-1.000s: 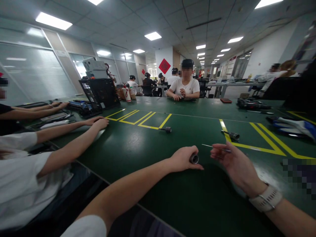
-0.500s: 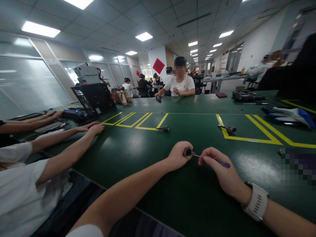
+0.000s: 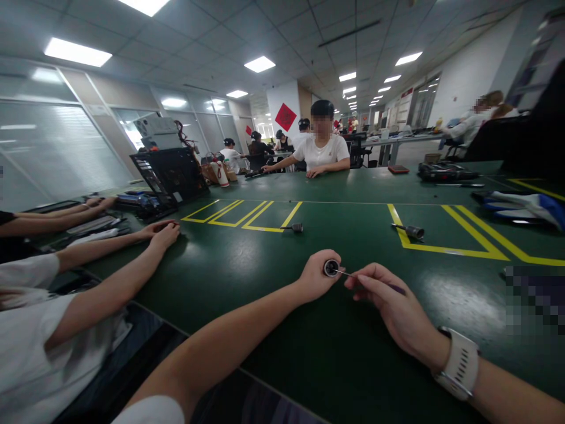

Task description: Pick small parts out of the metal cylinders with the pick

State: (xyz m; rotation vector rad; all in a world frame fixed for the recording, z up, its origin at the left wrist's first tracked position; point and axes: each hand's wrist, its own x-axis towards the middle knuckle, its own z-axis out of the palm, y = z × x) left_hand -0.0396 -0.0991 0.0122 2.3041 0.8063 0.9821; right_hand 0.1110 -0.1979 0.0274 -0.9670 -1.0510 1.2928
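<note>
My left hand is wrapped round a dark hollow metal cylinder, its round open end facing me. What lies inside the opening is too small to make out. To its right, my right hand grips a thin screwdriver with a purple handle between thumb and fingers. The slim shaft points left, and its tip is at the mouth of the cylinder. Both hands are above the green table.
Two similar cylinders with thin shafts, one left and one right, lie by yellow tape lines. Blue and white gloves and a black case are at right. A co-worker's hands rest at left; another person sits opposite.
The screwdriver tip has moved from beside the cylinder to its opening. My left hand has turned the cylinder's mouth slightly rightward. The person opposite has lowered one hand and reached sideways.
</note>
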